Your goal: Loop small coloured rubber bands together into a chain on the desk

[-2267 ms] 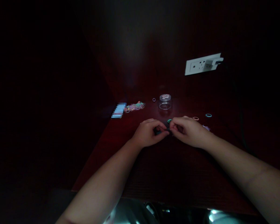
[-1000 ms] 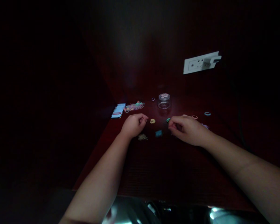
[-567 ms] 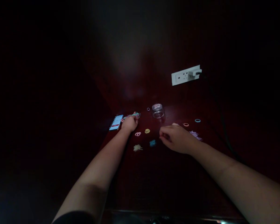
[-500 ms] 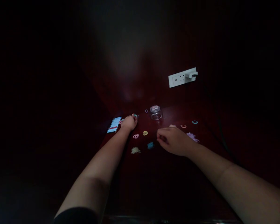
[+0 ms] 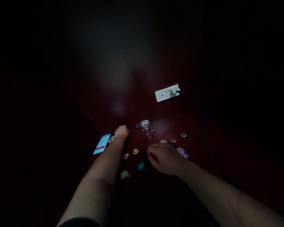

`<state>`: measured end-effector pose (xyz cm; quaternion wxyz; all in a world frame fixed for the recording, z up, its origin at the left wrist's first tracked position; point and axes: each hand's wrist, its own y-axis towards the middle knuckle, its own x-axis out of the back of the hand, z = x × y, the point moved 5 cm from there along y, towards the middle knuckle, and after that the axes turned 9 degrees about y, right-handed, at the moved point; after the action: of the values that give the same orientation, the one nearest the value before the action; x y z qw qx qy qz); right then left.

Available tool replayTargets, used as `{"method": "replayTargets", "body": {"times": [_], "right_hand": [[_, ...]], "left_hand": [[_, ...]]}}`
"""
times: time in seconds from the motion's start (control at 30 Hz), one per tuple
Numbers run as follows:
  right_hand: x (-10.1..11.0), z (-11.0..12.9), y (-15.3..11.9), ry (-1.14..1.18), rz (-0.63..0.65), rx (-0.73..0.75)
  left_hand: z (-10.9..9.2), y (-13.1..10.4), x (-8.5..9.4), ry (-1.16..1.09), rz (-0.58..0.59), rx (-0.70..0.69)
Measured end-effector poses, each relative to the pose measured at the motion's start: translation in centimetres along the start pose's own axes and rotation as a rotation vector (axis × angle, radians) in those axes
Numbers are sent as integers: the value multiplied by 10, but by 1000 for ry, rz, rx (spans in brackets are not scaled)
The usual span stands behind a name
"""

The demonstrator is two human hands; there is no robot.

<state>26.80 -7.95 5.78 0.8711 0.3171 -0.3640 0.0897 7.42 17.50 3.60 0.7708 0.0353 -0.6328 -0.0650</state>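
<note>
The left hand (image 5: 122,131) reached far over the dark red-brown bench (image 5: 164,125), its back over part of a mixed pile of thin, multicoloured loops (image 5: 112,138). Its fingers were hidden, so whether they were apart or clamped on a loop could not be told. A flat phone with a lit pale-blue screen (image 5: 102,144) lay beside the pile, on its left.

The right hand (image 5: 163,158) was low over the bench with its fingers curled inward and the thumb just below them; whether they pinched anything could not be made out. Nearest it lay a small heap of blue loops (image 5: 141,166), with cream-coloured loops (image 5: 125,174), pink loops (image 5: 125,156) and yellow loops (image 5: 135,151) further left. Past the wrist were a lilac heap of loops (image 5: 182,153), an orange ring (image 5: 173,140) and a light-blue ring (image 5: 184,135).

A clear, lidded jar (image 5: 146,129) stood upright behind, near a small purple ring (image 5: 137,125). Above, a white wall socket (image 5: 167,93) held a plug with a dark cable (image 5: 204,137).
</note>
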Motion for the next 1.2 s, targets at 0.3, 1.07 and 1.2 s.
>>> {"method": "replayTargets", "body": {"times": [0.3, 1.07, 1.2], "right_hand": [[0, -2, 0, 3, 21, -25], [-7, -7, 1, -40, 68, -9], [-4, -8, 2, -37, 38, -16]], "left_hand": [[5, 10, -4, -27, 47, 23], [-2, -146, 44, -591, -205, -217], [-28, -192, 49, -999, -139, -302]]}}
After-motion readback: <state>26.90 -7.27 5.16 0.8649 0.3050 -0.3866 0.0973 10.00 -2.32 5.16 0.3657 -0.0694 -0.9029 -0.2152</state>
